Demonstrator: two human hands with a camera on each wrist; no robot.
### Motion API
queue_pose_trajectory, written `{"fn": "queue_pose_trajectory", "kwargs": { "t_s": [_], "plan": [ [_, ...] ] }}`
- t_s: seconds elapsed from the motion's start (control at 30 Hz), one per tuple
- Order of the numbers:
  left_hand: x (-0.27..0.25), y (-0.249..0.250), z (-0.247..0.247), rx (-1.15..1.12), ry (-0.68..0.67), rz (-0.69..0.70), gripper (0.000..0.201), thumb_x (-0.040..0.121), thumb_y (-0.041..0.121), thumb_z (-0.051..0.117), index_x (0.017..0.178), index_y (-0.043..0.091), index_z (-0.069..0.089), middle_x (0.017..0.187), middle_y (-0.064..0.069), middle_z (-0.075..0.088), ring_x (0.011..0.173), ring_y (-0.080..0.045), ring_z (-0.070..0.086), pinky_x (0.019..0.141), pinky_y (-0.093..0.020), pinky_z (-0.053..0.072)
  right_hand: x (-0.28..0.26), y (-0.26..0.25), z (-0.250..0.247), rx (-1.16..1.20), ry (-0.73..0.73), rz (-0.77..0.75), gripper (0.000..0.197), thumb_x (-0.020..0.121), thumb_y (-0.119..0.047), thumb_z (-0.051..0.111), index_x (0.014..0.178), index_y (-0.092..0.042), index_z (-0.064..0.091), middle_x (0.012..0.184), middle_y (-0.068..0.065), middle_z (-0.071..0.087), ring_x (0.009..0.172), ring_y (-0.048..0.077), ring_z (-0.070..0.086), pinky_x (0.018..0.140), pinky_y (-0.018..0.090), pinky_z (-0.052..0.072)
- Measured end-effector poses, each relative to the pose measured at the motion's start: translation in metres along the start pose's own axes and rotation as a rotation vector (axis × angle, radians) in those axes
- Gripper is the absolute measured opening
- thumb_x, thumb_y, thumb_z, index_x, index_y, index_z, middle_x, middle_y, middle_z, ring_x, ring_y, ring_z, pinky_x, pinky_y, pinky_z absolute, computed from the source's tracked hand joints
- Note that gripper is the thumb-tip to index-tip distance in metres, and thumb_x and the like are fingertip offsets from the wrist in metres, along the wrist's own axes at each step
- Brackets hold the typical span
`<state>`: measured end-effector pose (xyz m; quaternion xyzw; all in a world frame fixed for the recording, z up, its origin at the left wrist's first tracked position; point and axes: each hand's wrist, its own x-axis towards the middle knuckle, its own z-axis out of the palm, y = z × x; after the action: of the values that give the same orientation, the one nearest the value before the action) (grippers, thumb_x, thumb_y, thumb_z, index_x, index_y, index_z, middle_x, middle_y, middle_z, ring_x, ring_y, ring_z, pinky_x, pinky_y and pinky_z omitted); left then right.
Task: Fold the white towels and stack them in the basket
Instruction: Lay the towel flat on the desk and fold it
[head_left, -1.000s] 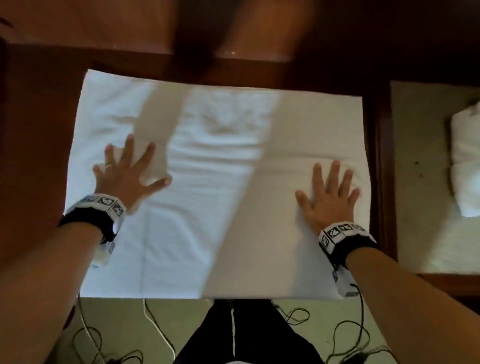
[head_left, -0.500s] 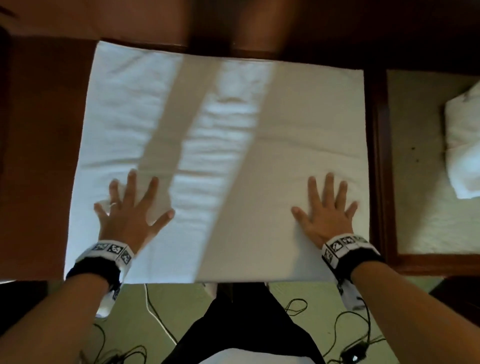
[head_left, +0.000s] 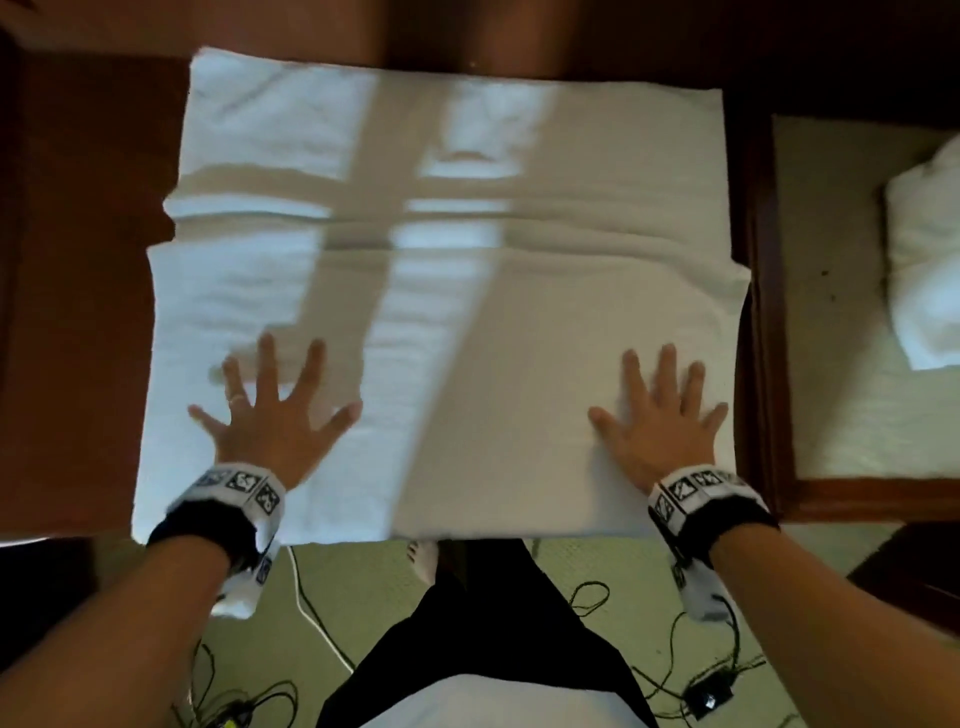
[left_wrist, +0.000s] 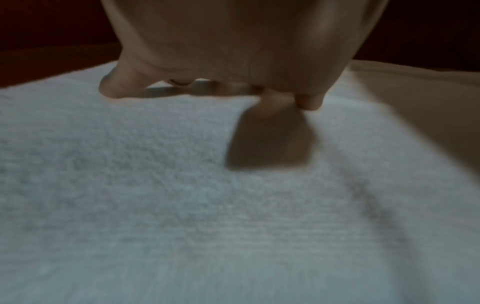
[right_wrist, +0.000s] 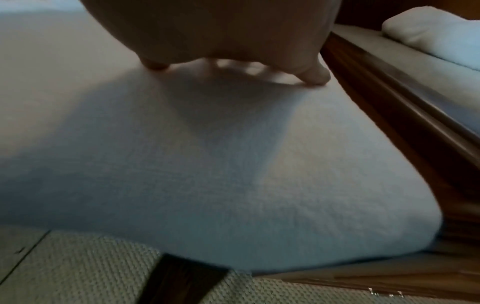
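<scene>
smoothing looks like the step in hand: the left hand (head_left: 260, 421) and right hand (head_left: 662, 421) lie well apart, fingers straight and splayed, flat on the white towel (head_left: 519, 312) near the desk's (head_left: 78, 312) front edge, gripping nothing. the towel covers most of the desk, with a ridge across its middle. next, i judge, an edge must be pinched and carried over to fold. only the head view shows both hands and the ridge; the right wrist view shows the towel overhanging the front edge and another towel (right_wrist: 436, 35) on the neighbouring surface. no basket is visible
</scene>
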<state>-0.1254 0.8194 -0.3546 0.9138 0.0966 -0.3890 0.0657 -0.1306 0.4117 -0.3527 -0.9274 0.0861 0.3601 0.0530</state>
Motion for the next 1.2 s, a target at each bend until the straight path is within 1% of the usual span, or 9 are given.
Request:
{"fn": "queue_pose_trajectory", "kwargs": {
  "t_s": [0.1, 0.27, 0.5, 0.6, 0.77, 0.9, 1.0, 1.1, 1.2],
  "plan": [
    [-0.011, -0.002, 0.022, -0.078, 0.012, -0.031, 0.082, 0.079, 0.089, 0.014, 0.140, 0.060, -0.033, 0.150, 0.010, -0.050, 0.149, -0.042, -0.022, 0.110, -0.079, 0.010, -0.011, 0.012, 0.018, 0.007, -0.025, 0.014, 0.082, 0.085, -0.080, 0.011, 0.150, -0.043, -0.023, 0.154, -0.004, -0.041, 0.145, 0.040, -0.026, 0.112, 0.073, 0.007],
    [0.033, 0.003, -0.007, -0.055, 0.097, -0.023, 0.083, 0.078, 0.090, 0.016, 0.141, 0.061, -0.030, 0.159, 0.009, -0.038, 0.149, -0.046, -0.018, 0.106, -0.082, 0.012, 0.040, 0.001, -0.007, -0.020, 0.065, 0.006, 0.082, 0.087, -0.079, 0.018, 0.150, -0.043, -0.020, 0.157, -0.003, -0.038, 0.145, 0.039, -0.028, 0.111, 0.074, 0.003],
    [0.070, 0.011, -0.054, -0.069, 0.088, 0.049, 0.093, 0.077, 0.087, 0.031, 0.149, 0.056, -0.017, 0.163, 0.009, -0.030, 0.151, -0.038, -0.020, 0.111, -0.078, 0.004, 0.075, -0.010, -0.043, 0.017, 0.107, -0.033, 0.081, 0.088, -0.079, 0.020, 0.152, -0.043, -0.013, 0.160, -0.003, -0.031, 0.146, 0.034, -0.027, 0.113, 0.072, 0.000],
    [0.036, 0.001, -0.025, -0.047, 0.070, 0.050, 0.091, 0.078, 0.087, 0.027, 0.147, 0.056, -0.025, 0.161, 0.008, -0.034, 0.150, -0.039, -0.022, 0.111, -0.077, -0.002, 0.044, -0.006, -0.025, -0.066, 0.149, -0.068, 0.078, 0.092, -0.075, 0.020, 0.154, -0.039, -0.011, 0.159, 0.002, -0.034, 0.145, 0.036, -0.029, 0.113, 0.071, 0.000],
    [-0.021, -0.009, 0.036, -0.062, 0.009, 0.044, 0.082, 0.075, 0.089, -0.005, 0.144, 0.053, -0.033, 0.150, 0.009, -0.051, 0.146, -0.044, -0.028, 0.107, -0.080, -0.003, -0.010, 0.018, 0.025, -0.112, -0.003, -0.098, 0.081, 0.087, -0.080, 0.013, 0.148, -0.043, -0.027, 0.153, -0.001, -0.044, 0.143, 0.040, -0.032, 0.110, 0.076, 0.007],
    [0.003, -0.003, 0.023, -0.054, 0.077, 0.016, 0.076, 0.087, 0.084, 0.009, 0.142, 0.054, -0.035, 0.150, 0.009, -0.051, 0.147, -0.044, -0.026, 0.109, -0.080, -0.002, 0.020, 0.016, 0.013, -0.132, 0.064, -0.127, 0.084, 0.084, -0.085, 0.007, 0.149, -0.043, -0.026, 0.154, -0.001, -0.042, 0.144, 0.041, -0.030, 0.109, 0.076, 0.005],
    [0.032, 0.003, 0.005, -0.019, 0.117, 0.008, 0.076, 0.083, 0.086, 0.010, 0.135, 0.059, -0.039, 0.150, 0.011, -0.050, 0.148, -0.043, -0.026, 0.109, -0.079, -0.003, 0.051, 0.014, -0.003, -0.143, 0.154, -0.161, 0.084, 0.082, -0.085, 0.006, 0.150, -0.044, -0.021, 0.156, -0.003, -0.038, 0.145, 0.039, -0.026, 0.109, 0.076, 0.004],
    [0.039, 0.009, -0.007, -0.038, 0.112, 0.022, 0.082, 0.083, 0.086, 0.017, 0.146, 0.055, -0.027, 0.159, 0.010, -0.037, 0.149, -0.040, -0.024, 0.110, -0.078, -0.002, 0.062, 0.012, -0.015, -0.130, 0.170, -0.149, 0.081, 0.085, -0.083, 0.013, 0.151, -0.046, -0.017, 0.159, -0.004, -0.032, 0.147, 0.036, -0.024, 0.111, 0.074, 0.002],
    [0.018, 0.000, 0.003, -0.057, 0.166, 0.041, 0.085, 0.087, 0.081, 0.019, 0.156, 0.044, -0.014, 0.165, 0.005, -0.025, 0.152, -0.039, -0.016, 0.115, -0.072, -0.002, 0.041, 0.009, -0.010, -0.069, 0.196, -0.126, 0.077, 0.092, -0.074, 0.019, 0.155, -0.039, -0.009, 0.160, 0.001, -0.031, 0.148, 0.033, -0.023, 0.114, 0.070, 0.004]
  ]
}}
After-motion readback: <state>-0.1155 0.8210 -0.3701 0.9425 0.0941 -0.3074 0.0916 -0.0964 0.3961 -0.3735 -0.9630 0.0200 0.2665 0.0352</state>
